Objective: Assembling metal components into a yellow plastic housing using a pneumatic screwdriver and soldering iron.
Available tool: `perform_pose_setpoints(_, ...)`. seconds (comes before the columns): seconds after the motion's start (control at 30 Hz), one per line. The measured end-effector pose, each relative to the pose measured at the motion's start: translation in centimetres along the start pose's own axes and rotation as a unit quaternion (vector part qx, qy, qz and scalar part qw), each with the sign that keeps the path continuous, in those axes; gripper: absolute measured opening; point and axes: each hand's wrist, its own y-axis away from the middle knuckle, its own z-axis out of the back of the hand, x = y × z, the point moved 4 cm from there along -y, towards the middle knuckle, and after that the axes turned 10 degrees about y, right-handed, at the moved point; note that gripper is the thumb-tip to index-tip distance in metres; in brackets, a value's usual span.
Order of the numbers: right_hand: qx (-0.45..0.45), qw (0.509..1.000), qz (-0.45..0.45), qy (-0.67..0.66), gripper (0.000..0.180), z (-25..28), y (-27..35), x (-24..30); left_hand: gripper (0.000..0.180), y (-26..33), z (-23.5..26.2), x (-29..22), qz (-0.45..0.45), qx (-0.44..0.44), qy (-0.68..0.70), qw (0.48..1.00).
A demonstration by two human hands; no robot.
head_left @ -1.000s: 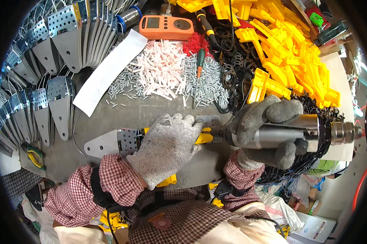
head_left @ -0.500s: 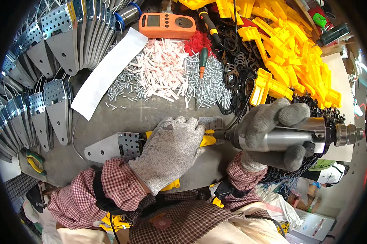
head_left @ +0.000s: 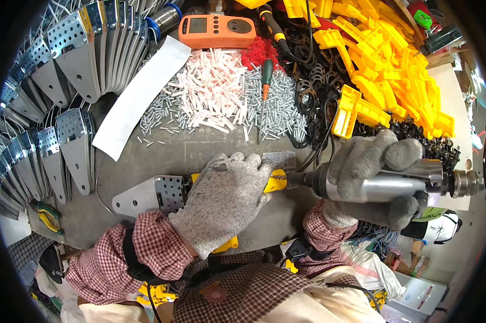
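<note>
My left hand (head_left: 224, 204), in a light grey knit glove, is closed over a yellow plastic handle (head_left: 275, 181) and presses it down on the workbench. A flat grey metal blade with a perforated bracket (head_left: 170, 192) sticks out from the handle's left end. My right hand (head_left: 374, 180), in a darker grey glove, grips a silver power screwdriver (head_left: 364, 188) held level. Its tip points left at the handle's right end; whether they touch I cannot tell. A small grey metal plate (head_left: 280, 159) lies just beyond the handle.
Behind my hands lie heaps of screws (head_left: 278, 102), pale pink sleeves (head_left: 213, 89) and yellow plastic shells (head_left: 382, 70). A green-handled screwdriver (head_left: 266, 81) rests on the screws. An orange meter (head_left: 217, 31) stands at the back. Bladed metal parts (head_left: 73, 140) and pliers (head_left: 49, 218) are at left.
My right hand and the power screwdriver have shifted slightly right, away from the handle's end. My left hand still holds the handle in nearly the same place.
</note>
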Motion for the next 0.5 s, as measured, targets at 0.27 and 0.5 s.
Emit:
perform_pose_setpoints(0.27, 0.01, 1.0, 0.007, -0.018, 0.05, 0.1, 0.0, -0.3, 0.049, 0.0, -0.1, -0.2, 0.003, -0.011, -0.003, 1.0)
perform_pose_setpoints(0.5, 0.032, 0.999, -0.017, -0.028, 0.043, -0.7, -0.5, 0.1, 0.047, 0.7, -0.3, -0.4, -0.02, -0.03, -0.014, 0.999)
